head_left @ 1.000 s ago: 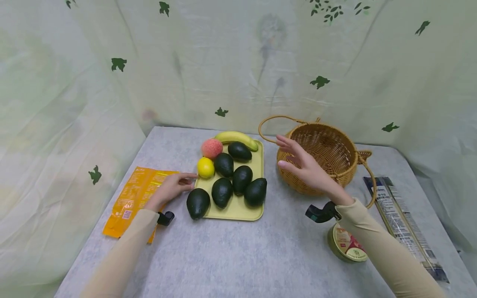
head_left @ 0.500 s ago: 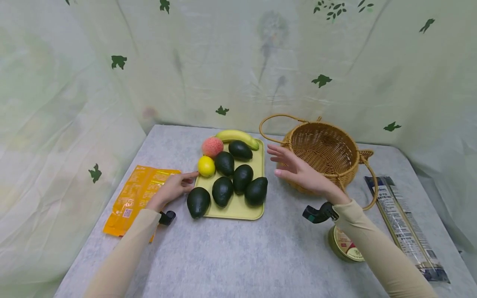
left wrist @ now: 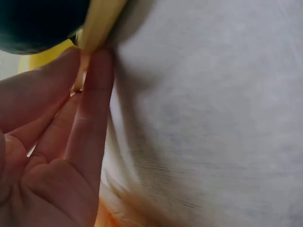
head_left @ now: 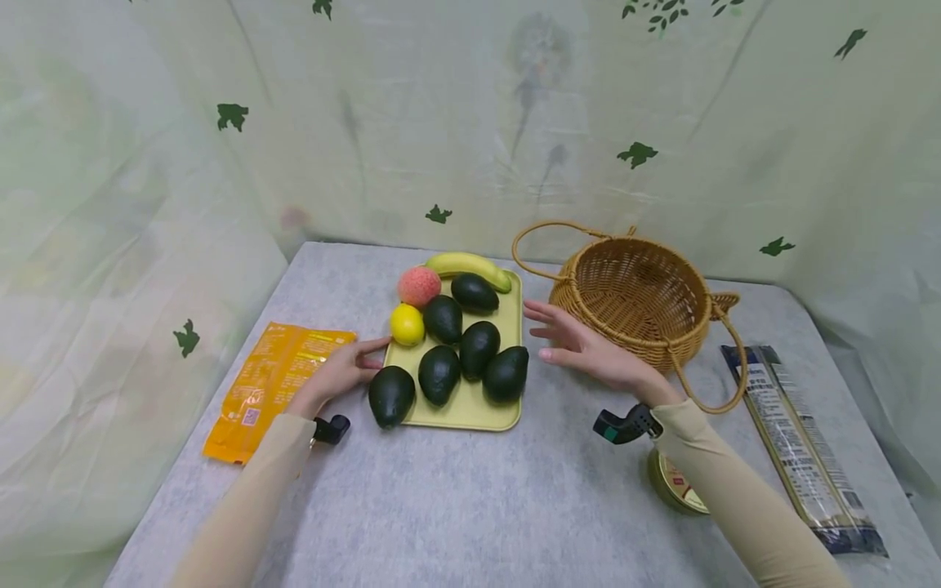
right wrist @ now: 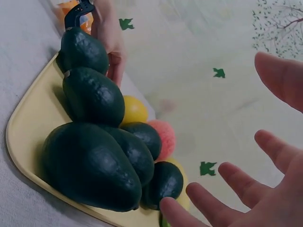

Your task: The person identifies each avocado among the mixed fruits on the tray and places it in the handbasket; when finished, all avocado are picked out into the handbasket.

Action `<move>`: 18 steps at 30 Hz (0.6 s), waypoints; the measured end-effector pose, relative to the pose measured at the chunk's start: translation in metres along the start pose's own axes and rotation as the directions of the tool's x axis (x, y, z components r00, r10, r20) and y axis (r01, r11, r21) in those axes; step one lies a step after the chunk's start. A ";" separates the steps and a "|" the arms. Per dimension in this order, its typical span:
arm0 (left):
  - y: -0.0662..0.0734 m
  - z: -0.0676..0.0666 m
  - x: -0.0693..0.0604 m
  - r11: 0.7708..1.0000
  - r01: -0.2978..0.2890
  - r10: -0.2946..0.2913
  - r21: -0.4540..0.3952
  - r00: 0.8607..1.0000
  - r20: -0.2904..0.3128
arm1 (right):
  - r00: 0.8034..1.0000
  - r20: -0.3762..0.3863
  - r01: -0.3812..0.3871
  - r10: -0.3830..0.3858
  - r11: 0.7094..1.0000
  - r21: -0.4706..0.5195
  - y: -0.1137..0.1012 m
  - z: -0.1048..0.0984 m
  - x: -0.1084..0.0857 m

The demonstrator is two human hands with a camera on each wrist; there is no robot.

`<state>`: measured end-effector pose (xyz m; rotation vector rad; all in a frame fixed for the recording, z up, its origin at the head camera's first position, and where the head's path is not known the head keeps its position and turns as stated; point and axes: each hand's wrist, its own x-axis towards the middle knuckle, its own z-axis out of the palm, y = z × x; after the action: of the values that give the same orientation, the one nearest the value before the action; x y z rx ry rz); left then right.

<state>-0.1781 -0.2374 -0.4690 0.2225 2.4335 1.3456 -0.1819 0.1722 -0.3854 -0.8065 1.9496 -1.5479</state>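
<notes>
A pale yellow tray (head_left: 470, 416) carries several dark avocados (head_left: 439, 376), a yellow lemon (head_left: 407, 325), a pinkish-red peach (head_left: 419, 287) and a banana (head_left: 468, 268). The front-left avocado (head_left: 392, 397) overhangs the tray's edge. My left hand (head_left: 344, 371) is at the tray's left side; in the left wrist view its thumb and fingers (left wrist: 101, 71) pinch the tray rim (left wrist: 98, 23). My right hand (head_left: 588, 347) hovers between the tray's right edge and the basket, fingers spread and holding nothing. In the right wrist view those fingers (right wrist: 241, 184) stand apart from the fruit.
A wicker basket (head_left: 639, 286) with looped handles stands back right. An orange packet (head_left: 272, 392) lies left, partly behind my left arm. On the right are a round tin (head_left: 672, 482), partly covered by my sleeve, and a long clear-and-blue packet (head_left: 801, 449). Patterned curtains enclose the table.
My right hand has come left and down from in front of the basket toward the tray's right edge. The left hand stays at the tray's left edge, and the fruit keeps its place.
</notes>
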 end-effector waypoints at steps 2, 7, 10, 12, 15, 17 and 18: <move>0.003 0.000 0.000 1.000 0.022 -0.022 0.007 1.000 -0.001 | 1.000 0.018 -0.014 0.013 1.000 0.014 0.001 0.000 0.000; 0.006 0.000 0.001 0.999 0.047 -0.047 0.022 0.999 0.001 | 0.994 0.086 -0.071 0.070 0.997 0.003 0.007 0.000 0.000; 0.005 0.000 0.002 0.999 0.032 -0.032 0.021 0.999 0.006 | 0.988 0.101 -0.120 0.120 0.993 -0.011 0.013 0.002 0.001; 0.004 0.000 0.003 0.999 0.025 -0.025 0.021 1.000 0.004 | 0.984 0.097 -0.151 0.151 0.988 -0.010 0.017 0.005 0.002; 0.003 0.001 0.003 0.999 0.011 -0.012 0.031 1.000 0.006 | 0.979 0.068 -0.191 0.192 0.981 -0.018 0.024 0.010 0.005; 0.003 0.001 0.003 0.999 0.017 -0.017 0.033 1.000 0.004 | 0.976 0.046 -0.213 0.214 0.977 -0.025 0.029 0.015 0.006; 0.003 0.001 0.003 0.999 0.016 -0.017 0.032 1.000 0.005 | 0.975 0.035 -0.217 0.218 0.976 -0.031 0.031 0.017 0.007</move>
<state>-0.1804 -0.2342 -0.4670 0.2134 2.4485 1.2983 -0.1790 0.1608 -0.4194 -0.6050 1.9623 -1.3701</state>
